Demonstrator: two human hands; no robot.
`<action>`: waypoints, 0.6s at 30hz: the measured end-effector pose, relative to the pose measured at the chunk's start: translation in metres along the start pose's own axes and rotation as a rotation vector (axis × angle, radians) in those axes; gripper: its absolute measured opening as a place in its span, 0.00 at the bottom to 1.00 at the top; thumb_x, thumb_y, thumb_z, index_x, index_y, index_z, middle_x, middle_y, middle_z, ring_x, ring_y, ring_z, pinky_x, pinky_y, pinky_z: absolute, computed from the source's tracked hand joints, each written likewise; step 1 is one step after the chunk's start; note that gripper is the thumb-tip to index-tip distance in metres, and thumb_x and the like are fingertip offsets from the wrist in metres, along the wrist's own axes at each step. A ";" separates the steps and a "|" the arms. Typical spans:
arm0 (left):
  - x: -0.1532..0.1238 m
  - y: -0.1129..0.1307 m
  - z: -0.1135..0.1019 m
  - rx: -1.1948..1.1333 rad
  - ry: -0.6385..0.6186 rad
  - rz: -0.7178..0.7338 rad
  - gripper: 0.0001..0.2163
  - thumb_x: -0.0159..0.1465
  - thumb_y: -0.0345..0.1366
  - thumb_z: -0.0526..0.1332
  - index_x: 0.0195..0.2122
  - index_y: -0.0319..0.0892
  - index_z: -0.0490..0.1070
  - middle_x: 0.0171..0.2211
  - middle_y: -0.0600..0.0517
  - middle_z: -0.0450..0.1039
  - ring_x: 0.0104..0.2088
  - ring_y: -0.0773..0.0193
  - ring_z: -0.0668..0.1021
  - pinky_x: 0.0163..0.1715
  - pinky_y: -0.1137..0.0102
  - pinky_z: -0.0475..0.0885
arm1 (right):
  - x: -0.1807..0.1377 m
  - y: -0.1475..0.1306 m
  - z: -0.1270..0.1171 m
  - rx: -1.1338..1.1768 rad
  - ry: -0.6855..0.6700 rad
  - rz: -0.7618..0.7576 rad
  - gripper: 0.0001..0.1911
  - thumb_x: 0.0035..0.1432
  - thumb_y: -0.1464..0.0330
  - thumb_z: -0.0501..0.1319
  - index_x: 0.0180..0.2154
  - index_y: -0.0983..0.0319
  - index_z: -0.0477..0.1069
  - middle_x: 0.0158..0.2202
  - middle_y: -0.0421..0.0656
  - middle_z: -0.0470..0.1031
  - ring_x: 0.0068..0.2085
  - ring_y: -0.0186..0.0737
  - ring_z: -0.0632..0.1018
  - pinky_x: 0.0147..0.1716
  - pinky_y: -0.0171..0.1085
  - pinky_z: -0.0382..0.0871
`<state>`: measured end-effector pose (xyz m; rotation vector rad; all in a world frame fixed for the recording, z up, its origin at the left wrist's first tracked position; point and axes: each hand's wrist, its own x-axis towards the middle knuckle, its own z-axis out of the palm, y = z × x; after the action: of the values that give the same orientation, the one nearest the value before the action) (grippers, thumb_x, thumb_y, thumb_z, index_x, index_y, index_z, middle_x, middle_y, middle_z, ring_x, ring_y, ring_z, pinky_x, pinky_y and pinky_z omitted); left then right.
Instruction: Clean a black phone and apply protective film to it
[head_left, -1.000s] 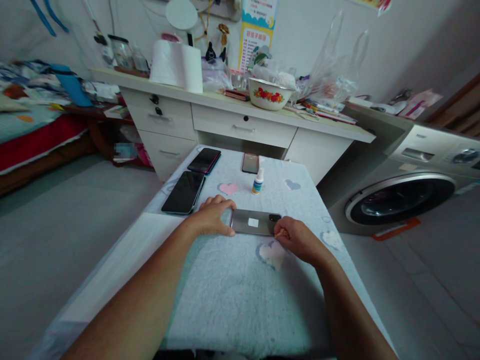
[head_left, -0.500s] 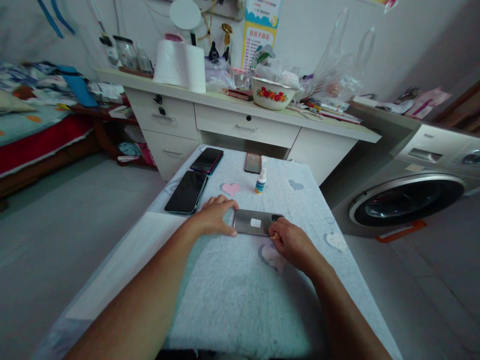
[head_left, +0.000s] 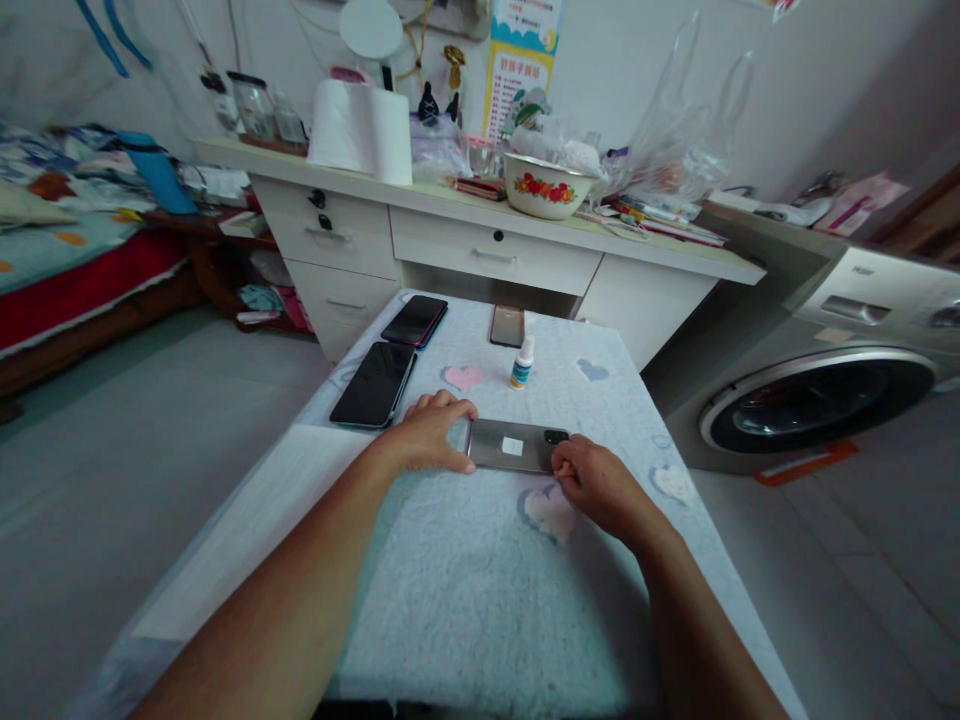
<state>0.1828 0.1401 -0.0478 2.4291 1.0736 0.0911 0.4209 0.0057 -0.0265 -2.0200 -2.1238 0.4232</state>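
Note:
A grey smartphone (head_left: 491,445) lies back side up on the cloth-covered table, with a small white label on it and its dark camera block at the right end. My left hand (head_left: 433,432) braces the phone's left end, thumb and forefinger at its two corners. At the right end, below the camera block, my right hand (head_left: 596,480) is closed with its curled fingers on the phone's edge. Whatever sits in those fingers is too small to make out. Behind the phone stands a small white dropper-type bottle (head_left: 522,365) with a blue and yellow label.
Two dark phones, a nearer one (head_left: 373,384) and a farther one (head_left: 415,321), lie at the left. A phone case or phone (head_left: 508,326) rests near the far edge. Beyond stands a white desk (head_left: 495,245) with a floral bowl (head_left: 549,188); a washing machine (head_left: 817,390) is at right.
My right hand has slid slightly right along the phone, uncovering more of the camera block. My left hand and the phone stay in place.

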 end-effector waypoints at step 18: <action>-0.001 0.001 0.000 0.003 0.009 -0.011 0.32 0.41 0.50 0.68 0.48 0.55 0.63 0.47 0.52 0.60 0.50 0.51 0.64 0.49 0.61 0.62 | 0.008 -0.031 0.010 -0.074 0.017 -0.057 0.06 0.56 0.75 0.52 0.32 0.61 0.66 0.34 0.41 0.66 0.28 0.31 0.65 0.27 0.31 0.52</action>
<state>0.1833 0.1388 -0.0472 2.4271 1.0911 0.0968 0.3881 0.0112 -0.0268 -1.9880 -2.2122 0.3229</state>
